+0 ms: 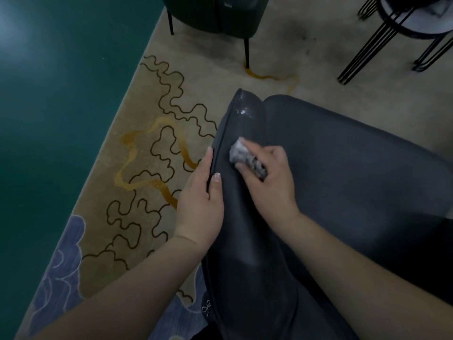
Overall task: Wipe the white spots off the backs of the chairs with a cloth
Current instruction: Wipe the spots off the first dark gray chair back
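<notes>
**Cloth pressed to the chair back, below the white spots**

I take the chair back (247, 217) as my landmark: a dark padded roll running from the bottom of my view up toward the middle. My right hand (272, 182) lies on top of it, fingers curled round a crumpled grey cloth (241, 153). The cloth pokes out past the fingertips (239, 165) toward the far end of the back and touches the upholstery there. The white spots (244, 110) sit farther along, near the rounded tip of the back, apart from the cloth and beyond it.

My left hand (201, 200) grips the left edge of the back, thumb on top by the seam, the other fingers wrapped down over the side.

Right of the back spreads the seat (355, 168). Left of it and beyond lies a patterned rug (152, 148). Past the tip stand a second chair (215, 13) and a wire-legged stool (402, 33).
</notes>
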The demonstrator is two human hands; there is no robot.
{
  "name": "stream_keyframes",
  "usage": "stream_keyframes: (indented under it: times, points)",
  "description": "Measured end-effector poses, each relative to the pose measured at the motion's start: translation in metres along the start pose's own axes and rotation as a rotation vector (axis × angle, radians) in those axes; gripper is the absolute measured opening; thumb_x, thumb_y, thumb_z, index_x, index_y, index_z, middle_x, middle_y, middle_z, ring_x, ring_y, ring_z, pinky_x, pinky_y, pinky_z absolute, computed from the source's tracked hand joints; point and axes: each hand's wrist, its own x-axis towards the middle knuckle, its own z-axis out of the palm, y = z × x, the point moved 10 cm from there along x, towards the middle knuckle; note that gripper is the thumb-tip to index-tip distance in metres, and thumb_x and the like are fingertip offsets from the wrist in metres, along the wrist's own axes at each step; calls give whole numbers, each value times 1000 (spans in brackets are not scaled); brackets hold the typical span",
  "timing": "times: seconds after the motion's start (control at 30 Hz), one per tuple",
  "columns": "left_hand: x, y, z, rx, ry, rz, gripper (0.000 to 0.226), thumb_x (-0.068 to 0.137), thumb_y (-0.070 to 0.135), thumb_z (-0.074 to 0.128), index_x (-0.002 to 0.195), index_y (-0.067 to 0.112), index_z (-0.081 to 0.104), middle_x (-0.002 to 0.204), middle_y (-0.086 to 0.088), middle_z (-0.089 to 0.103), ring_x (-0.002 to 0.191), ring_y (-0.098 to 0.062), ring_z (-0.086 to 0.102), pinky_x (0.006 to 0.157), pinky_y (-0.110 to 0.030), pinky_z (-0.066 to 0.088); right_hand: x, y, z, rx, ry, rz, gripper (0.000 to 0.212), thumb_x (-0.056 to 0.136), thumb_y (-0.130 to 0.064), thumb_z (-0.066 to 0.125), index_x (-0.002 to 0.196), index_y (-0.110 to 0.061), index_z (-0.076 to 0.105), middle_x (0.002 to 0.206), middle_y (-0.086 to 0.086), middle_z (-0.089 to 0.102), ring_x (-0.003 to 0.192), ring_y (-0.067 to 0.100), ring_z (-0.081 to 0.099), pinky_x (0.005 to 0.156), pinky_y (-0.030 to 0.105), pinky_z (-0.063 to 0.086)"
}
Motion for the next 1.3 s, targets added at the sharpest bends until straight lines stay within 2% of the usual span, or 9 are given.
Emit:
stream_keyframes:
  times: [0.17, 0.3, 0.4, 0.63, 0.77, 0.87, 1.07, 1.17, 1.3]
  points:
    - [1, 5, 2, 81, -14, 36, 57, 93, 45, 37, 145, 51, 16, 148, 19, 33, 131, 6, 30, 101, -12, 25, 12, 9, -13, 71, 14, 36, 39, 86, -25, 67, 113, -51, 58, 94, -13, 45, 86, -5, 53, 82, 3, 38]
    - [0, 12, 4, 153, -21, 94, 59, 93, 43, 37, 144, 55, 10, 151, 14, 32, 135, -1, 32, 102, -22, 28, 95, 8, -19, 33, 149, 100, 34, 91, -32, 60, 125, -33, 61, 110, 3, 57, 96, 0, 55, 91, 13, 42]
    - [1, 12, 3, 173, -7, 98, 58, 96, 39, 39, 144, 55, 12, 149, 15, 36, 129, 2, 35, 97, -19, 30, 127, 10, -6, -62, 123, 129, 36, 91, -38, 59, 127, -33, 58, 111, -2, 51, 101, 6, 51, 82, 9, 35]
    - [1, 13, 1, 213, 13, 111, 56, 95, 41, 36, 143, 56, 12, 147, 18, 37, 129, -2, 39, 96, -20, 32, 55, -1, 0, -37, -10, -104, 33, 87, -27, 64, 119, -37, 62, 95, -16, 41, 90, -3, 50, 84, 4, 37]
    - [0, 15, 2, 227, 7, 122, 56, 96, 38, 37, 144, 56, 12, 145, 18, 39, 129, -3, 39, 96, -20, 33, 114, 12, -15, 12, 149, 72, 25, 92, -29, 58, 116, -27, 64, 105, -3, 56, 95, 4, 56, 90, 16, 45]
    - [1, 14, 1, 197, 11, 106, 56, 96, 38, 38, 143, 57, 13, 144, 21, 40, 128, 1, 38, 96, -18, 32, 157, 11, -1, -96, 77, 77, 27, 92, -35, 56, 116, -27, 65, 115, 3, 61, 108, 17, 57, 97, 34, 46]
    - [0, 14, 0, 186, 3, 122, 53, 98, 39, 35, 144, 54, 15, 144, 18, 41, 129, -3, 42, 101, -24, 37, 82, -8, 5, -113, 37, -115, 34, 86, -33, 63, 120, -31, 62, 96, -10, 40, 100, 22, 52, 91, 38, 47]
    - [1, 13, -1, 165, 16, 107, 52, 93, 43, 28, 142, 58, 16, 137, 27, 40, 125, 0, 43, 98, -21, 36, 18, -15, 3, -89, -8, -220, 38, 85, -33, 61, 123, -31, 61, 100, -9, 43, 97, 16, 52, 89, 30, 46]
    - [2, 11, 0, 156, 20, 99, 51, 94, 43, 26, 143, 56, 19, 130, 32, 36, 117, 11, 37, 94, -17, 32, 30, 1, -9, 43, 59, -65, 32, 86, -25, 64, 117, -30, 64, 97, -13, 45, 92, -1, 51, 85, 11, 40]
